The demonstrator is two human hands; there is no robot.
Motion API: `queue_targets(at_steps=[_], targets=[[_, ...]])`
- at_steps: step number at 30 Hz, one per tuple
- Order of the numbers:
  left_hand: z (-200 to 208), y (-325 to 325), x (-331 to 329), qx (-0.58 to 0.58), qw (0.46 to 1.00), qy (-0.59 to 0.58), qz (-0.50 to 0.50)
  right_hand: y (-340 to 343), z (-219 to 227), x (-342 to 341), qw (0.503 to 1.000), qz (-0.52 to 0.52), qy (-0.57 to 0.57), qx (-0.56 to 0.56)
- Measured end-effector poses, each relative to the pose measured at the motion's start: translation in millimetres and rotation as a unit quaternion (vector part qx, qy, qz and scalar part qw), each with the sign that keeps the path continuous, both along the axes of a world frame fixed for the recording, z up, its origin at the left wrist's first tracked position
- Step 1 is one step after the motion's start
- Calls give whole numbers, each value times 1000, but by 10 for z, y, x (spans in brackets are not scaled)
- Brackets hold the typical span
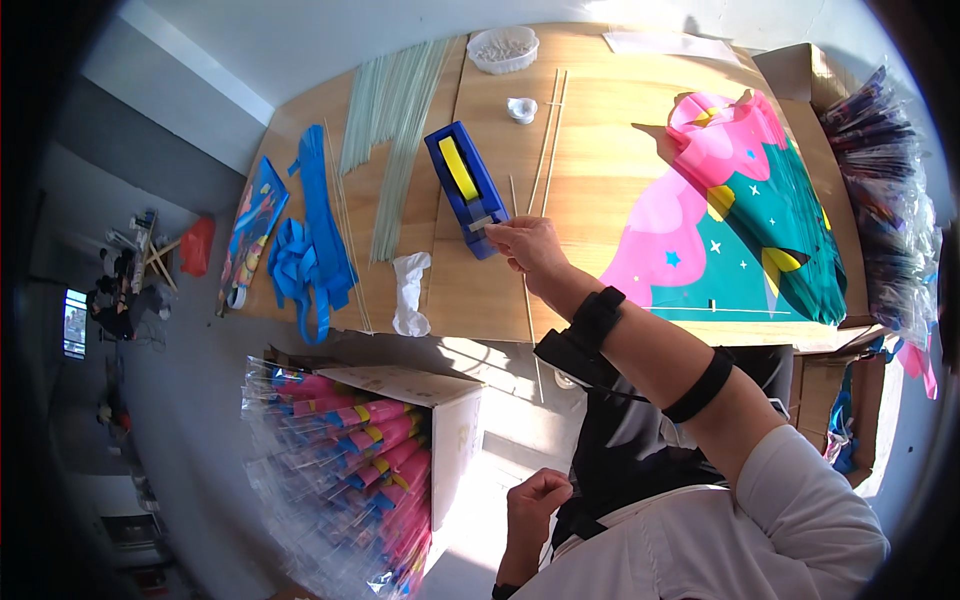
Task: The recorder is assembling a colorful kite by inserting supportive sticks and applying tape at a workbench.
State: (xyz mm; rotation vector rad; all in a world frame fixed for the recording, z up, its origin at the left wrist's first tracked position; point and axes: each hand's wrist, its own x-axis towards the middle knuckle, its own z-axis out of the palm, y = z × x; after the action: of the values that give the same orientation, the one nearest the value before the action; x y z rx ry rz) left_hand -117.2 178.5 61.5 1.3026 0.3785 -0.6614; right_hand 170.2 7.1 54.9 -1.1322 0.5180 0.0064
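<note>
The right grip seems to pinch the tape at the near end of the blue holder on the desk. Tape looks light, bendy and sticky, so hold just its tip.

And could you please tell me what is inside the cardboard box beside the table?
The cardboard box holds many clear-wrapped bundles, mostly pink with blue and yellow. They hide the box's bottom and anything beneath them, so I cannot see that.
</note>
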Motion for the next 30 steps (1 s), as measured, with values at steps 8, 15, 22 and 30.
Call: queue_targets(at_steps=[8,15,22,30], targets=[[-188,97,-49,11,999,-30,-21,13,-80,22,994,-23,-42,96],[-372,157,-75,62,997,16,-41,-91,-140,-49,997,58,-49,15],[-427,170,-68,61,997,24,-47,18,-23,-10,971,4,-13,-239],[-445,185,-85,64,997,21,-39,65,-33,93,999,-14,6,-38]])
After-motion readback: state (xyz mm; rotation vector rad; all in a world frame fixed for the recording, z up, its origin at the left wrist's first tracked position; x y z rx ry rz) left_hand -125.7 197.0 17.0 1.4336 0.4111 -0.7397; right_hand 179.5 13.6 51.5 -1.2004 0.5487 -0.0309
